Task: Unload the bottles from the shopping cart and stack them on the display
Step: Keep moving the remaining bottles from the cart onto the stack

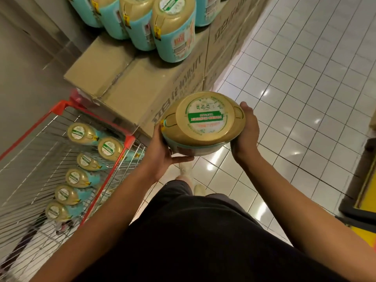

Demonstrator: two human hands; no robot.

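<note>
We see both hands clasping one bottle (203, 121) between them, its gold cap end turned up toward the camera and its teal body below. The left hand (162, 151) wraps the bottle's left side with the thumb hooked under the near edge. The right hand (247, 135) presses its palm to the right side, and its fingers curl round the far edge. The bottle hangs in the air, resting on nothing, just off the near corner of the stacked cartons (130, 82) that form the display. It is to the right of the shopping cart (61, 106). On top of the cartons, well back from that near edge, we count a tight cluster of display bottles (175, 31) standing against one another, which leaves a bare stretch of carton top in front of them. The cart's red rim corner sits close against the carton stack, and six cart bottles (81, 133) stand upright in a line along the side of the basket nearest us. The wire floor beside them is open. To the right we have a wide stretch of glossy white floor tile (295, 78), bounded at the far right by a yellow and black fixture (364, 180). A grey wall (24, 58) closes the left side behind the cart.
</note>
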